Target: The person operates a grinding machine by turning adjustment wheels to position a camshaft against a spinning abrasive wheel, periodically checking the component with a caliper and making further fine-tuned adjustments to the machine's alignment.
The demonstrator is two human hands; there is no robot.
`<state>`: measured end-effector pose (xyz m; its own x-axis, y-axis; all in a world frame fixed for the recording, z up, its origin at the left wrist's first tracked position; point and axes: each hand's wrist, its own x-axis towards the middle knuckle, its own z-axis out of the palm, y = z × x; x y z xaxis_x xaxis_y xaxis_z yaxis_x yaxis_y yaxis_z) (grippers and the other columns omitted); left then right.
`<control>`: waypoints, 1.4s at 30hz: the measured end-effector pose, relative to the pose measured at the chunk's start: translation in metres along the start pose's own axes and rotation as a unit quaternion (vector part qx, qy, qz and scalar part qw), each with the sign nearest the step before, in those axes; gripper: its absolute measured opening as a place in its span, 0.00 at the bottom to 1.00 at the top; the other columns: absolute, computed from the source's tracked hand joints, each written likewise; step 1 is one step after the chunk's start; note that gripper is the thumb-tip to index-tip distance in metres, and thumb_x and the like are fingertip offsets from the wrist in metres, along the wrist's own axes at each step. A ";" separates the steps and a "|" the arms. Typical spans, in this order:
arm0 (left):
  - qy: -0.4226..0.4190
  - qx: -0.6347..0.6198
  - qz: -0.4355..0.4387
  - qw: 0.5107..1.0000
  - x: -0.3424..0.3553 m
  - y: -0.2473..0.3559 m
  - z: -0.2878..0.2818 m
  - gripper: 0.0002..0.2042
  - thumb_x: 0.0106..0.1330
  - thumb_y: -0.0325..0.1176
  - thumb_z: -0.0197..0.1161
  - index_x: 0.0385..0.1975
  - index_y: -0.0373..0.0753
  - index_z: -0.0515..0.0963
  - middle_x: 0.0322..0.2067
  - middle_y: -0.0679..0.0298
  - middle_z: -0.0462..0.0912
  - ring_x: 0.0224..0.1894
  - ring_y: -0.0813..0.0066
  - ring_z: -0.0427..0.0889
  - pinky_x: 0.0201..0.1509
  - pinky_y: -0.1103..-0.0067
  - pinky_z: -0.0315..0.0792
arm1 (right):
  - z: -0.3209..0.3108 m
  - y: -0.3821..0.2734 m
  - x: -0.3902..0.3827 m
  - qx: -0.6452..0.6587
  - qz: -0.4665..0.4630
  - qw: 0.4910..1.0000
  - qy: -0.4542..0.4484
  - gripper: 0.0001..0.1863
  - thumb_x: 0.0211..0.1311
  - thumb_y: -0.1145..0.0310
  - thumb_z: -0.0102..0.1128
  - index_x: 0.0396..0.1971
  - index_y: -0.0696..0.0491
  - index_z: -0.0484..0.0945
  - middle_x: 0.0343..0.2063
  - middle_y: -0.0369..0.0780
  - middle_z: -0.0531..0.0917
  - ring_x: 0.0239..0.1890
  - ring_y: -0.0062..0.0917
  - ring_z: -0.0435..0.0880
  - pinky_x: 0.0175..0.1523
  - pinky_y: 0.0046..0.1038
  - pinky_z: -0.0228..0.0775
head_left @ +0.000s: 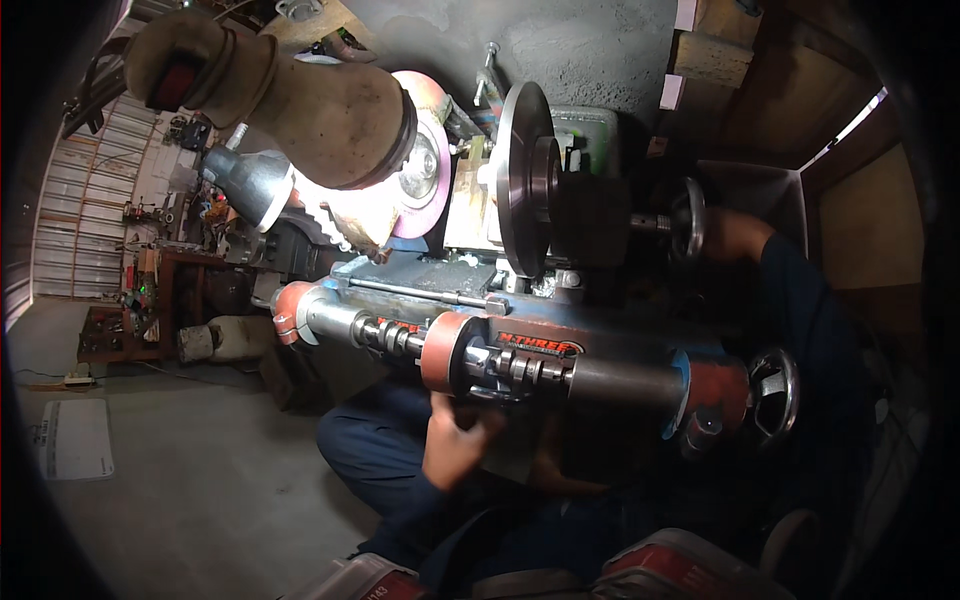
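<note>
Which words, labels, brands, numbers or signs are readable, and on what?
Orange logo, blue machine: readable, not copied here; small line beneath blurred.
Red marking behind camshaft: partly hidden.
White panel, floor: too small.
Red-and-white objects, lower edge: print, not copied.

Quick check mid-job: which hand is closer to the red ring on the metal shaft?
Left. The left hand is right below the red ring; the right hand is much farther off, up and to the right, at the upper handwheel.
</note>
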<state>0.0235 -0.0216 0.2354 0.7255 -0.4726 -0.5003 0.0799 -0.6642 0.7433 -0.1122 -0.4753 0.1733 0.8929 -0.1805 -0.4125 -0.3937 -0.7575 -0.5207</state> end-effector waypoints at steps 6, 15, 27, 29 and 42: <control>-0.101 -0.551 -0.088 0.824 0.052 -0.074 0.034 0.24 0.72 0.50 0.56 0.58 0.38 0.68 0.50 0.56 0.78 0.53 0.65 0.79 0.58 0.65 0.77 | -0.013 0.030 -0.001 0.069 0.040 0.973 0.216 0.13 0.55 0.77 0.62 0.42 0.58 0.83 0.40 0.51 0.85 0.42 0.41 0.85 0.49 0.35 0.74; 0.086 -0.294 0.159 0.938 0.048 -0.121 0.113 0.28 0.68 0.49 0.62 0.60 0.37 0.67 0.53 0.55 0.76 0.57 0.65 0.76 0.62 0.63 0.73 | 0.013 0.026 0.013 -0.084 -0.052 0.989 -0.108 0.11 0.59 0.72 0.60 0.42 0.56 0.83 0.38 0.50 0.86 0.38 0.41 0.85 0.45 0.36 0.77; 0.029 -0.458 0.088 0.884 0.105 -0.072 0.030 0.31 0.63 0.48 0.66 0.61 0.36 0.67 0.54 0.56 0.75 0.57 0.65 0.75 0.62 0.64 0.72 | -0.020 0.012 -0.011 -0.038 0.022 0.961 0.271 0.13 0.57 0.75 0.63 0.43 0.59 0.84 0.35 0.48 0.87 0.35 0.39 0.86 0.46 0.35 0.75; 0.015 -0.456 0.087 0.885 0.107 -0.068 0.031 0.32 0.63 0.47 0.67 0.62 0.36 0.66 0.54 0.56 0.75 0.57 0.65 0.75 0.62 0.64 0.72 | -0.027 0.011 -0.017 0.158 0.001 0.973 0.170 0.15 0.54 0.83 0.58 0.43 0.61 0.82 0.40 0.50 0.84 0.41 0.41 0.82 0.51 0.38 0.73; -0.032 -0.438 0.072 0.896 0.109 -0.058 0.023 0.36 0.58 0.46 0.72 0.63 0.36 0.66 0.55 0.57 0.74 0.58 0.65 0.74 0.63 0.65 0.71 | -0.040 -0.030 -0.036 0.145 0.127 0.953 -0.233 0.13 0.68 0.69 0.52 0.43 0.57 0.84 0.32 0.43 0.88 0.29 0.24 0.85 0.35 0.29 0.78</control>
<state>0.0819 -0.0480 0.1274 0.7332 -0.5670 -0.3753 0.5147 0.1020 0.8513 -0.1236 -0.4713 0.2336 0.5933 0.0135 -0.8048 -0.6890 -0.5084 -0.5165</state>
